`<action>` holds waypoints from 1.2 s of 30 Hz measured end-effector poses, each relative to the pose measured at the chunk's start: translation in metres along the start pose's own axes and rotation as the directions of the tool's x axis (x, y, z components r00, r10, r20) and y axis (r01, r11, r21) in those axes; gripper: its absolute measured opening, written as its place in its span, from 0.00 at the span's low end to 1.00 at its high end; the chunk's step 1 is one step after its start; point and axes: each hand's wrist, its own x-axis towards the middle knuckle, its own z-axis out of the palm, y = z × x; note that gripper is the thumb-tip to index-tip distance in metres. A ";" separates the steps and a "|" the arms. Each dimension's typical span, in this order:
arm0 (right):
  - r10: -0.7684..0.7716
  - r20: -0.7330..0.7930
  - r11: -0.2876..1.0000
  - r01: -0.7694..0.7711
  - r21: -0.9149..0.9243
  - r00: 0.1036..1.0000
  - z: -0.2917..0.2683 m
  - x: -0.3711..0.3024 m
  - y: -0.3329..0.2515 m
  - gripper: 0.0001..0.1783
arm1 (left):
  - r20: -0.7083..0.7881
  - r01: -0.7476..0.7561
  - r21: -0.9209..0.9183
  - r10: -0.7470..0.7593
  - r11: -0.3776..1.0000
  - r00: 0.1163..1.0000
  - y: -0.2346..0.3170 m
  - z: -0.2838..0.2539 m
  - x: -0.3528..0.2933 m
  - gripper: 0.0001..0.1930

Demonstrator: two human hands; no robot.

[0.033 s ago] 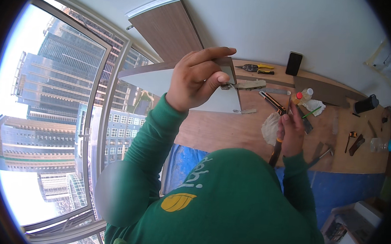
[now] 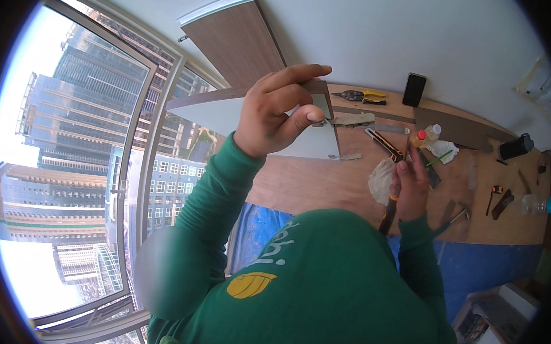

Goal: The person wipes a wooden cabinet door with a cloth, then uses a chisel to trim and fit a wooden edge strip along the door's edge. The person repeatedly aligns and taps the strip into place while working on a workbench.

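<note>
My left hand [image 2: 278, 110] is closed at the corner of a panel [image 2: 298, 139] with a white face and wood-toned edge. Its fingers reach over the top edge, and the thumb presses near a metal cabinet hinge [image 2: 322, 122]; the exact contact is partly hidden. In my right hand [image 2: 412, 187] is a tool with a black-and-orange handle [image 2: 388, 217]; its working end cannot be made out. Just beyond the right fingers is an orange-and-black utility knife [image 2: 384, 145]. A crumpled white cloth [image 2: 381, 181] lies left of that hand.
On the wooden worktop [image 2: 306, 182] are yellow-handled snips [image 2: 362, 96], a phone [image 2: 414, 90], small bottles [image 2: 433, 131], a hammer [image 2: 455, 221] and a tape measure [image 2: 497, 189]. A wood-grain panel [image 2: 235, 44] leans against the wall. A window [image 2: 127, 184] stands at left.
My left thumb has shifted slightly down toward the hinge. The right hand and the objects on the worktop look unchanged.
</note>
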 end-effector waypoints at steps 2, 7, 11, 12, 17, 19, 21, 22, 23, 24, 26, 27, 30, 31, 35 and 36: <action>-0.004 0.000 1.000 0.004 -0.004 1.000 0.003 0.004 0.000 0.33 | -0.097 0.095 -0.049 -0.099 0.994 0.990 0.004 0.006 0.001 0.08; 0.000 0.005 1.000 0.000 0.011 1.000 0.002 0.004 0.001 0.33 | -0.162 0.198 0.010 -0.194 0.980 0.968 0.014 0.011 0.009 0.10; -0.001 -0.003 1.000 0.001 0.009 1.000 -0.001 0.005 0.004 0.33 | -0.170 0.265 0.029 -0.256 0.964 0.951 0.016 0.012 0.012 0.12; 0.004 -0.016 1.000 -0.004 0.008 1.000 -0.003 0.005 0.006 0.33 | -0.178 0.297 0.027 -0.288 0.954 0.941 0.017 0.014 0.013 0.12; 0.081 -0.161 0.994 -0.067 0.089 0.984 -0.032 0.013 0.025 0.27 | -0.132 0.418 0.062 -0.408 0.906 0.903 0.022 0.022 0.023 0.11; 0.164 -0.207 0.960 -0.108 0.258 0.964 -0.051 0.021 0.047 0.24 | -0.106 0.351 0.079 -0.342 0.933 0.934 0.023 0.022 0.021 0.11; 0.227 -0.254 0.925 -0.126 0.360 0.940 -0.070 0.020 0.065 0.21 | -0.053 0.387 0.142 -0.383 0.911 0.922 0.032 0.013 0.021 0.11; 0.245 -0.280 0.915 -0.126 0.383 0.928 -0.080 0.020 0.071 0.19 | -0.070 0.375 0.125 -0.369 0.919 0.927 0.029 0.017 0.020 0.11; 0.263 -0.304 0.905 -0.126 0.406 0.916 -0.091 0.017 0.077 0.18 | -0.088 0.364 0.108 -0.356 0.925 0.930 0.026 0.024 0.019 0.10; 0.259 -0.333 0.909 -0.112 0.402 0.907 -0.092 0.014 0.075 0.10 | -0.106 0.379 0.131 -0.367 0.916 0.924 0.027 0.024 0.019 0.09; 0.267 -0.347 0.908 -0.115 0.402 0.899 -0.091 0.008 0.072 0.10 | -0.147 0.412 0.177 -0.390 0.894 0.909 0.033 0.031 0.021 0.08; 0.268 -0.359 0.910 -0.113 0.398 0.894 -0.093 0.005 0.072 0.11 | -0.182 0.400 0.187 -0.368 0.897 0.912 0.033 0.035 0.022 0.07; 0.250 -0.333 0.921 -0.118 0.371 0.909 -0.093 0.001 0.080 0.13 | -0.257 0.395 0.222 -0.338 0.891 0.906 0.032 0.043 0.026 0.04; 0.254 -0.331 0.923 -0.127 0.362 0.909 -0.093 0.000 0.082 0.13 | -0.261 0.412 0.235 -0.351 0.880 0.899 0.032 0.043 0.028 0.05; 0.269 -0.339 0.911 -0.123 0.394 0.902 -0.098 0.002 0.090 0.14 | -0.245 0.588 0.197 -0.542 0.784 0.804 0.030 0.033 0.036 0.18; 0.278 -0.340 0.905 -0.126 0.406 0.898 -0.100 0.003 0.091 0.14 | -0.267 0.566 0.172 -0.515 0.806 0.814 0.028 0.034 0.035 0.21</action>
